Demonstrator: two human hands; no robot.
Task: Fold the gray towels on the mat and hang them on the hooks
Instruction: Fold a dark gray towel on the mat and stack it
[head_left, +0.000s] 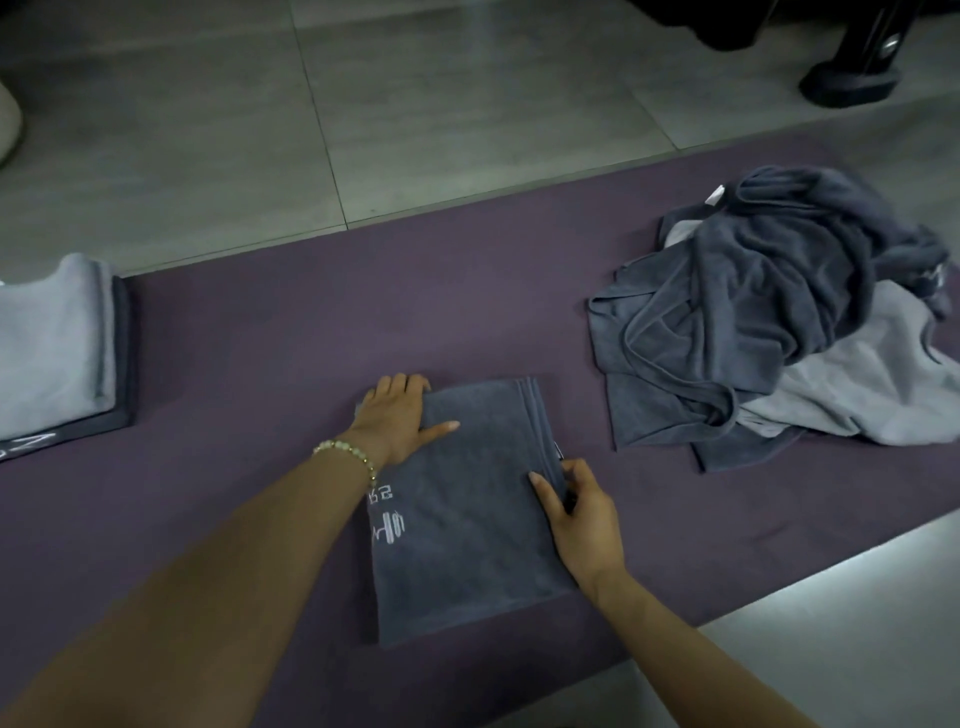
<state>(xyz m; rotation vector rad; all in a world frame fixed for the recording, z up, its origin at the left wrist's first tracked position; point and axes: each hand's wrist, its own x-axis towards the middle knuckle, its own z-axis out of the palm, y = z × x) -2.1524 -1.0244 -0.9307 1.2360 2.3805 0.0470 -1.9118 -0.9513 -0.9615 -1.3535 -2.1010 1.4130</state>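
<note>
At the center of the frame, a folded dark gray towel (462, 514) lies on the purple mat (260, 332); the left hand (397, 418) presses flat with fingers released, while the right hand (576, 512) fingers pinch its right edge. Lifting there alone could spill the layers. A folded stack (57, 348) sits far left, an unfolded pile (769, 312) upper right; no hooks are visible.

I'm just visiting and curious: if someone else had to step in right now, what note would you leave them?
Left hand: flat on the far left corner of the folded dark gray towel, pressing it to the purple mat.
Right hand: pinching that towel's right edge.
Done: a folded stack lies at the mat's left end.
Left: finish this fold, fold the crumpled pile on the right, then hang them all; no hooks in view.
</note>
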